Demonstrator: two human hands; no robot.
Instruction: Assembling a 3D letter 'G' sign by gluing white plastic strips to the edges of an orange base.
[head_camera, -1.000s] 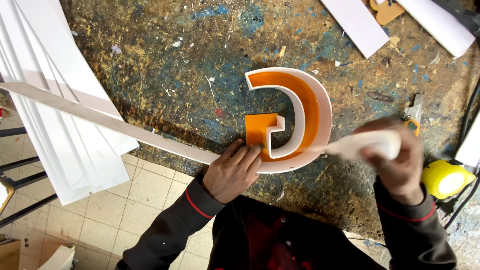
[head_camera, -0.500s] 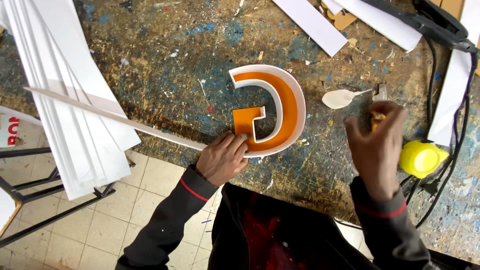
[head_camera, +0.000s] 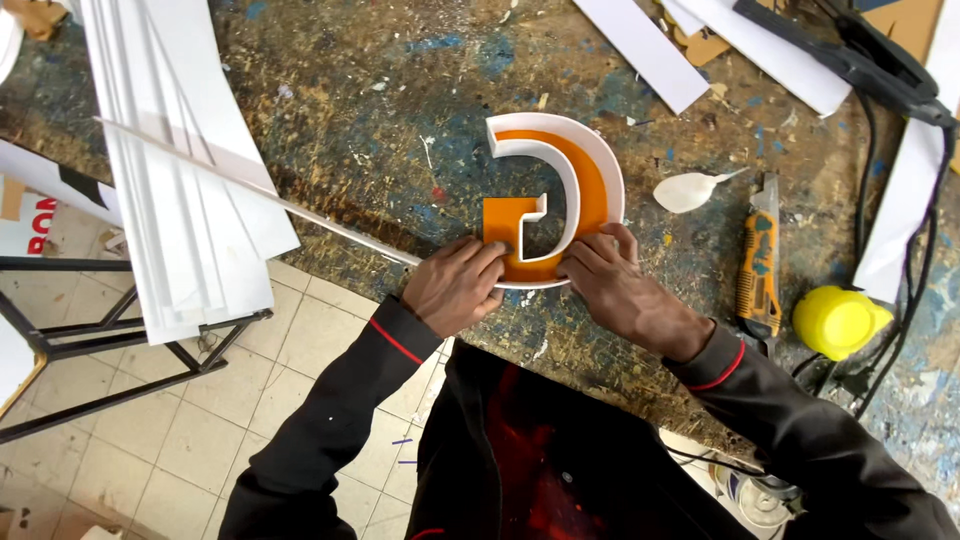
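Seen from above, a person's left hand (head_camera: 455, 285) and right hand (head_camera: 610, 280) press, fingers together, on the near edge of an orange channel letter (head_camera: 560, 200) lying flat near the front edge of a paint-stained workbench (head_camera: 350, 130). A long white plastic strip (head_camera: 250, 195) runs from the left hand out to the left, wrapping the letter as its wall. Firm, even fingertip pressure along the curve would likely seat the strip cleanly (without kinks). The letter's face is smooth and glossy; the bench is rough and crusted. An orange utility knife (head_camera: 757, 262) and a yellow cap (head_camera: 835, 322) lie to the right.
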